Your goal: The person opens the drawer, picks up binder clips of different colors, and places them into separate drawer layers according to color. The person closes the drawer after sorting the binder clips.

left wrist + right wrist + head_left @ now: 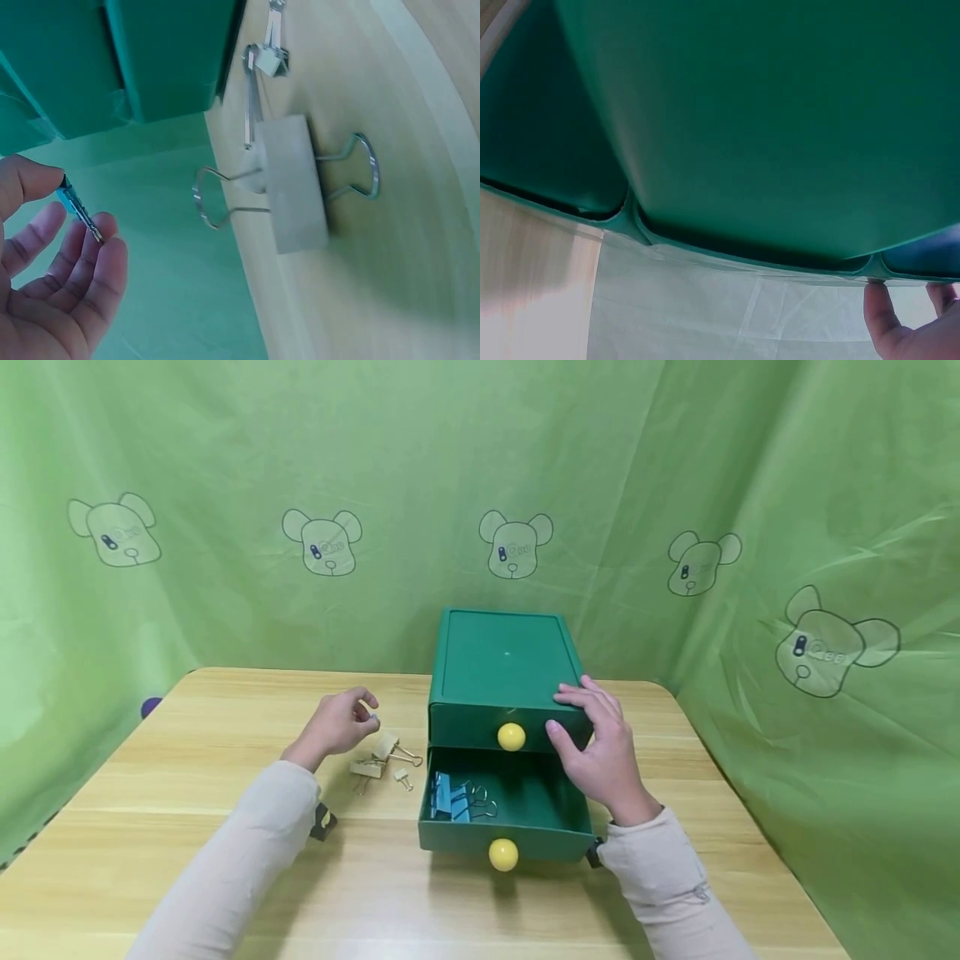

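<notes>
A small blue binder clip (73,200) is bridging, lengthwise, the pinching thumb and fingertips of our left hand (337,720). We're holding it toward the surface's (187,777) left edge from the open lower drawer (551,843); our right hand (609,760), fingers spread, is resting on the green cabinet (502,652).

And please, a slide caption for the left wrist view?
Left hand holds a small blue clip near pale binder clips.
</notes>
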`<state>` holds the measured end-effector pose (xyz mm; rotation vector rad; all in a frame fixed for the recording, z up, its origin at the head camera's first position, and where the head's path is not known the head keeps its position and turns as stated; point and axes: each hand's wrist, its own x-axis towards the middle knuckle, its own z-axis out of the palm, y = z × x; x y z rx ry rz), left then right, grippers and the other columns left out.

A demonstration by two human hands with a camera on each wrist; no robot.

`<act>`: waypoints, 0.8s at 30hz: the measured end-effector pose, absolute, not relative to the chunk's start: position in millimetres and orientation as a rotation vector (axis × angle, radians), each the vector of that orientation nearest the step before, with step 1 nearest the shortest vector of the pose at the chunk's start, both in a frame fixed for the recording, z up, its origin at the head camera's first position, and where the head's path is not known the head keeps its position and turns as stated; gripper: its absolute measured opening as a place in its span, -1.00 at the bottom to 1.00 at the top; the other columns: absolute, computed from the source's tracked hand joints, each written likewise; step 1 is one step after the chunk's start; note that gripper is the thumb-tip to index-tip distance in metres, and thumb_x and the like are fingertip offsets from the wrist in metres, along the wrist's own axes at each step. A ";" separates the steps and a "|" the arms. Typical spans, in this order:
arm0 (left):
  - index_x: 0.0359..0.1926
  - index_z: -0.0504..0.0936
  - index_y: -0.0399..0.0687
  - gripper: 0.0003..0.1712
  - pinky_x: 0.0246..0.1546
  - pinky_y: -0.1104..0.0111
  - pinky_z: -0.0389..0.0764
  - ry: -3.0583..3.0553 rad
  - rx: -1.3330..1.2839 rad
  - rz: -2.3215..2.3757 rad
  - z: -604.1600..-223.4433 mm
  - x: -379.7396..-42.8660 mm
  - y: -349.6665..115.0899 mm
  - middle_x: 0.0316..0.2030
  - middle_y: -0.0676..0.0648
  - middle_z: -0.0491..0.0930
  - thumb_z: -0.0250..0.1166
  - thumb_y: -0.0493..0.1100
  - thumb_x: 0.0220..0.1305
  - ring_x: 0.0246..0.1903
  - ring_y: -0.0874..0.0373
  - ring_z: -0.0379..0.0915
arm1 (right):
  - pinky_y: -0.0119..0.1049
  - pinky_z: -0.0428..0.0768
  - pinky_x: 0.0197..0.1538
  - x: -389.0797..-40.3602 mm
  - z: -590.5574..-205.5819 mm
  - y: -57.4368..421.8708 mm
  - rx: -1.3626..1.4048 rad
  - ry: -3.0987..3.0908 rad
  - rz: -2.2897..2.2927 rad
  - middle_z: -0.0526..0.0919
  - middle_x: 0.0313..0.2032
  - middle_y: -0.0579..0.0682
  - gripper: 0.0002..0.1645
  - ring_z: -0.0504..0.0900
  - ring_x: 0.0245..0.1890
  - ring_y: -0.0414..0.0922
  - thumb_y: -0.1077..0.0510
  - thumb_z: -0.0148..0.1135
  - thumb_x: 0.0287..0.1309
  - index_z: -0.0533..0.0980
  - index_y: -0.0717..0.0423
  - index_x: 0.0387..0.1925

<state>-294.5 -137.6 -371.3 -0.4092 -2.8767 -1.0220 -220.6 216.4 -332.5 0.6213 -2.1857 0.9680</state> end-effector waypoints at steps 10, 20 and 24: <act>-0.22 0.50 -0.15 -0.80 -0.28 0.23 0.55 -2.794 -0.451 -1.058 -362.1 -287.4 -132.3 -0.41 -0.05 0.57 0.22 -0.22 0.09 -0.37 0.09 0.53 | 0.19 0.15 0.18 -220.8 -332.4 217.2 0.627 -2.183 0.970 0.49 0.06 0.05 -0.64 0.20 0.24 0.04 0.21 0.25 0.01 0.50 0.16 -0.08; -0.23 0.51 -0.15 -0.79 -0.31 0.27 0.56 -2.758 -0.477 -1.081 -354.0 -277.6 -127.6 -0.40 -0.05 0.56 0.23 -0.22 0.08 -0.36 0.10 0.52 | 0.19 0.16 0.17 -220.2 -332.2 217.3 0.625 -2.188 0.973 0.48 0.07 0.04 -0.63 0.19 0.25 0.01 0.21 0.25 0.01 0.50 0.16 -0.07; -0.24 0.52 -0.16 -0.79 -0.32 0.27 0.56 -2.719 -0.504 -1.088 -351.8 -273.3 -124.6 -0.41 -0.05 0.56 0.25 -0.23 0.05 -0.38 0.11 0.53 | 0.19 0.16 0.17 -219.8 -332.3 217.3 0.626 -2.194 0.970 0.48 0.07 0.04 -0.63 0.18 0.25 0.00 0.20 0.24 0.02 0.50 0.16 -0.07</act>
